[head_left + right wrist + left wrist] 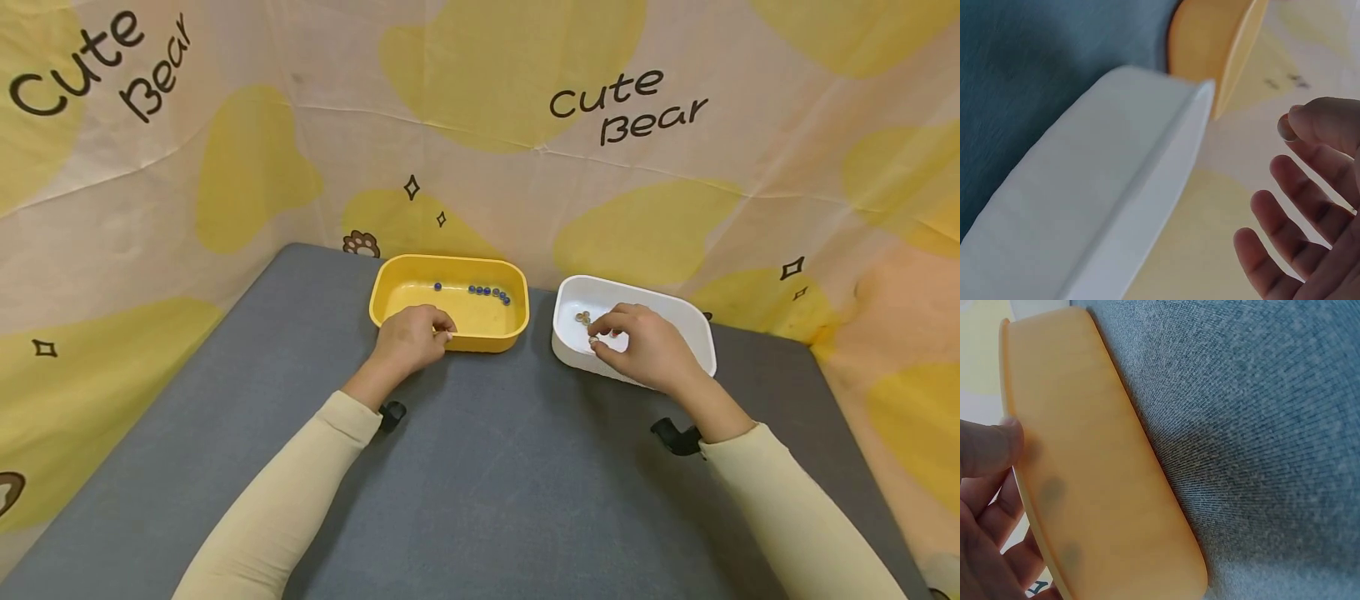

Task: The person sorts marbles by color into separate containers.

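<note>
My left hand point(411, 340) is at the front rim of a yellow plastic bin point(487, 342). In the left wrist view its thumb point(991, 447) lies on the outside of the rim, and the other fingers go behind the wall, showing as dark spots through it. Several small blue marbles point(487, 292) lie inside that bin, mostly in a row toward the right. Over a white bin point(572, 357), my right hand point(645, 348) pinches a small round marble point(1286, 128) between thumb and index finger, its other fingers spread. A few brownish marbles point(583, 317) lie in the white bin.
Both bins stand side by side at the back of a grey cloth-covered table point(480, 475), a narrow gap between them. A patterned curtain point(480, 100) hangs close behind and along the left. Black wrist mounts point(675, 437) stick out below the forearms.
</note>
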`<state>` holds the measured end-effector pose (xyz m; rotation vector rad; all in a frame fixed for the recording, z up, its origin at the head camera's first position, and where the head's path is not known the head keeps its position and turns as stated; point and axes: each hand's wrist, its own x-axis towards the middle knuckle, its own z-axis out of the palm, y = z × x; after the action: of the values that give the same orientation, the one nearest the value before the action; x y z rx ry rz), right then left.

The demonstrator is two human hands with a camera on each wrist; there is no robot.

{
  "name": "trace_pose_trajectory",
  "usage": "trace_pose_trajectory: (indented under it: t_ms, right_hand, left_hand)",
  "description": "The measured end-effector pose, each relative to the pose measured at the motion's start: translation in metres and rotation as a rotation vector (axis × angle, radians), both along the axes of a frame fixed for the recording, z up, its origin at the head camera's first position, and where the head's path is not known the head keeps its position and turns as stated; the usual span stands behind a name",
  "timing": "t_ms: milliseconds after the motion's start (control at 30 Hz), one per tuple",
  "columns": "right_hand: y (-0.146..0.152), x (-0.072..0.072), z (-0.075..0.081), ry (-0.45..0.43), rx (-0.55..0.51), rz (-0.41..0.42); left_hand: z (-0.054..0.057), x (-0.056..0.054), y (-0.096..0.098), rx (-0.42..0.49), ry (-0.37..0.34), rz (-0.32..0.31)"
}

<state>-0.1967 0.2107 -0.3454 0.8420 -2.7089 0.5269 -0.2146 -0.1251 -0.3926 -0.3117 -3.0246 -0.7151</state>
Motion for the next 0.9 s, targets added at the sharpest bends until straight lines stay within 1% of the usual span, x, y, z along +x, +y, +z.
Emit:
trace_pose_trajectory:
  t_ms: [100,200,333,433,633,900]
  right_hand:
    - [0.009,-0.012,-0.004,-0.040,-0.003,-0.033]
    - [0.018,-0.025,-0.009,-0.077,0.018,-0.067]
    - [0.030,-0.042,-0.020,-0.153,0.048,-0.115]
    - [0.038,-0.052,-0.027,-0.213,0.062,-0.153]
    - [0.049,-0.064,-0.039,-0.294,0.094,-0.207]
    - [0.059,-0.075,-0.053,-0.414,0.152,-0.298]
  left_hand:
    - [0.000,0.000,-0.001,0.003,0.004,-0.003]
    - [0.000,0.000,-0.001,0.005,0.003,-0.003]
    - [0.001,0.000,0.000,0.004,0.002,-0.004]
    - [0.002,0.001,0.000,0.004,0.002,-0.007]
    - [0.001,0.000,0.000,0.001,-0.002,-0.003]
    - [0.000,-0.001,-0.001,0.000,-0.003,-0.008]
